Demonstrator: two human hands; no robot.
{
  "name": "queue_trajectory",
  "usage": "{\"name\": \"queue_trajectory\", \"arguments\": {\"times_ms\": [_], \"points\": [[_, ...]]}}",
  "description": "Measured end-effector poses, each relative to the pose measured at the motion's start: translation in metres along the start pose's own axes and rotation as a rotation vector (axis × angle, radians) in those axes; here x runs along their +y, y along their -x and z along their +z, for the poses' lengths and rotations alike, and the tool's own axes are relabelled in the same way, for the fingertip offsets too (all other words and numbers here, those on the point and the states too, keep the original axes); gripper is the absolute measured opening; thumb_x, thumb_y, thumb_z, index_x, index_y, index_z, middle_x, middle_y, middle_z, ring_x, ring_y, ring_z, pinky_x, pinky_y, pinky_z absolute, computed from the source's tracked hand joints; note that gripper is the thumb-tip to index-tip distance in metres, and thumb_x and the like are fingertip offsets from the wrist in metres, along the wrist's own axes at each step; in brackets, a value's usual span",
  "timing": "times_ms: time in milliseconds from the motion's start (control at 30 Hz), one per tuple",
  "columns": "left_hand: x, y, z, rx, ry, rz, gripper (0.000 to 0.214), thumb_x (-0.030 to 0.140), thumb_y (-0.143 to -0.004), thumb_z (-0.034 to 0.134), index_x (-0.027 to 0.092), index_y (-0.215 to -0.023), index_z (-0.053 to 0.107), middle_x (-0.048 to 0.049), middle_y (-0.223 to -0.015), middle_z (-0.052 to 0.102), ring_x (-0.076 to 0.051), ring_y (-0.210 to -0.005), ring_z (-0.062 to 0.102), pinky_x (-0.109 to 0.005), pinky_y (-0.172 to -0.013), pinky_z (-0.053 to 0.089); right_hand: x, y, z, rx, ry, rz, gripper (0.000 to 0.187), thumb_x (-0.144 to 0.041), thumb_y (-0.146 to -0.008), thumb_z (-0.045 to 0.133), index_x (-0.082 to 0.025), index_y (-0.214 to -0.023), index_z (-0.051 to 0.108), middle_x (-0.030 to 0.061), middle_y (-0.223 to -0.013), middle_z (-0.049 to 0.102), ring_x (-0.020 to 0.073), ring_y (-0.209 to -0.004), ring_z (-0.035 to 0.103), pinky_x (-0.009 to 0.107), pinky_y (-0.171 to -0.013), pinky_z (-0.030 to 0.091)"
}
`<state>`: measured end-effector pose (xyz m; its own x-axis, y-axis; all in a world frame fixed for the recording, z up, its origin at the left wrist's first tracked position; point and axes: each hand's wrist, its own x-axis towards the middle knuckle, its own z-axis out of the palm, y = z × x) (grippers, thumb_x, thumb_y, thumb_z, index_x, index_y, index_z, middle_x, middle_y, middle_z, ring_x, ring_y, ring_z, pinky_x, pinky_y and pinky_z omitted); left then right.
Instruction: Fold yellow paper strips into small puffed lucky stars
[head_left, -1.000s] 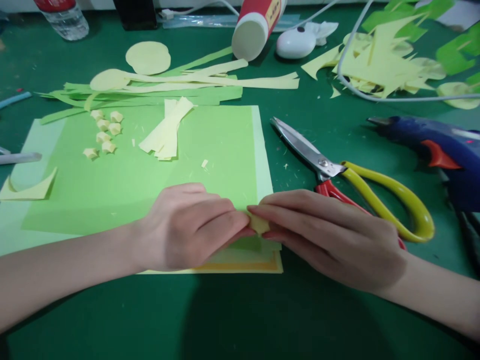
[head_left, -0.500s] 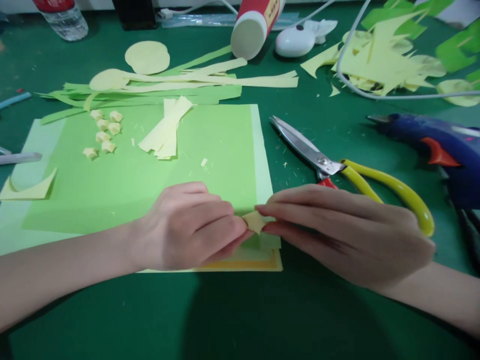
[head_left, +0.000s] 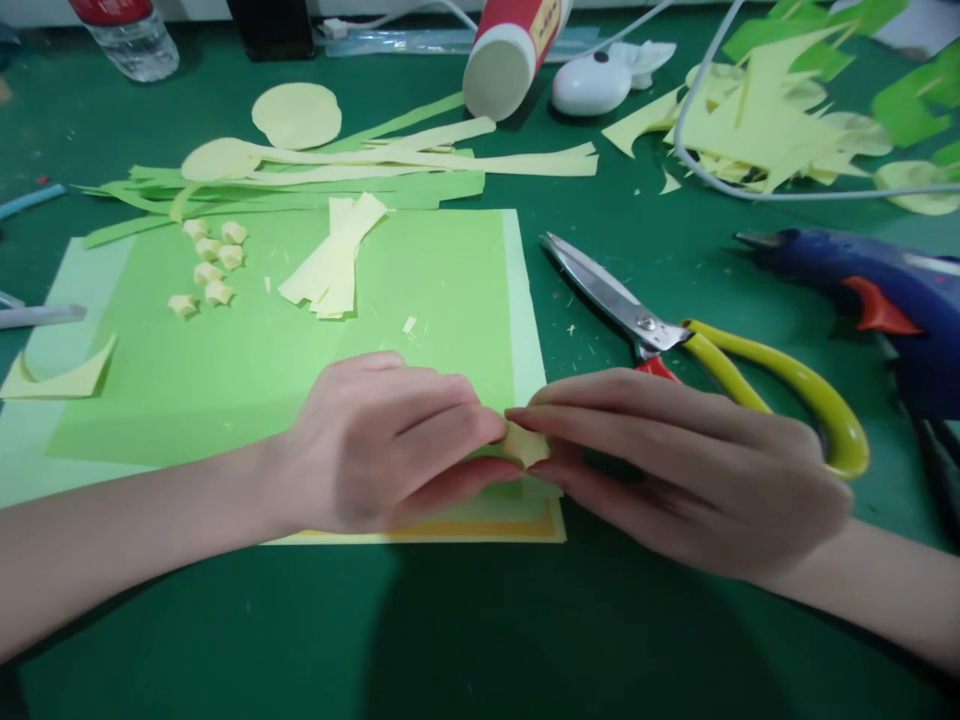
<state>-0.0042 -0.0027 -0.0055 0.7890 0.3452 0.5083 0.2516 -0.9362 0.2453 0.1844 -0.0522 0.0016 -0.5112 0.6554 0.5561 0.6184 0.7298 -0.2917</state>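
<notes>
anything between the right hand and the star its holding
Nothing visible: the right hand pinches the star directly. The left hand touches its other side; the scissors lie beyond the right hand.

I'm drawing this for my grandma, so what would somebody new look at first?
Probably the left hand and right hand, low in the middle, with a small piece of folded pale yellow paper between their fingertips. Next might be the scissors with yellow and red handles, lying right of the green sheet. Then maybe the little paper stars clustered toward that sheet's upper left.
</notes>
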Motion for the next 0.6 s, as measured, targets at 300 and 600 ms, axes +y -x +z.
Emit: {"name": "queue_trajectory", "arguments": {"times_ms": [300, 600], "points": [[0.0027, 0.0014, 0.0001, -0.007, -0.042, 0.022, 0.018, 0.026, -0.085, 0.049, 0.015, -0.072, 0.055, 0.0019, -0.058, 0.061, -0.008, -0.049, 0.052, -0.022, -0.044, 0.034, 0.0022, 0.0031, -0.0009, -0.032, 0.082, -0.07, 0.01, -0.009, -0.083, 0.051, -0.012, -0.089, 0.059, 0.0057, -0.076, 0.067, 0.0086, -0.067, 0.062, 0.019, -0.051, 0.05], [0.0031, 0.004, 0.0, -0.021, -0.146, 0.118, 0.01, 0.015, -0.082, 0.051, 0.014, -0.072, 0.053, 0.0036, -0.058, 0.059, -0.008, -0.051, 0.05, -0.022, -0.047, 0.033, 0.0008, 0.0089, 0.0006, -0.074, 0.101, -0.073, 0.016, -0.004, -0.081, 0.05, -0.013, -0.092, 0.056, 0.0029, -0.084, 0.065, 0.0086, -0.067, 0.059, 0.021, -0.052, 0.049]]}}
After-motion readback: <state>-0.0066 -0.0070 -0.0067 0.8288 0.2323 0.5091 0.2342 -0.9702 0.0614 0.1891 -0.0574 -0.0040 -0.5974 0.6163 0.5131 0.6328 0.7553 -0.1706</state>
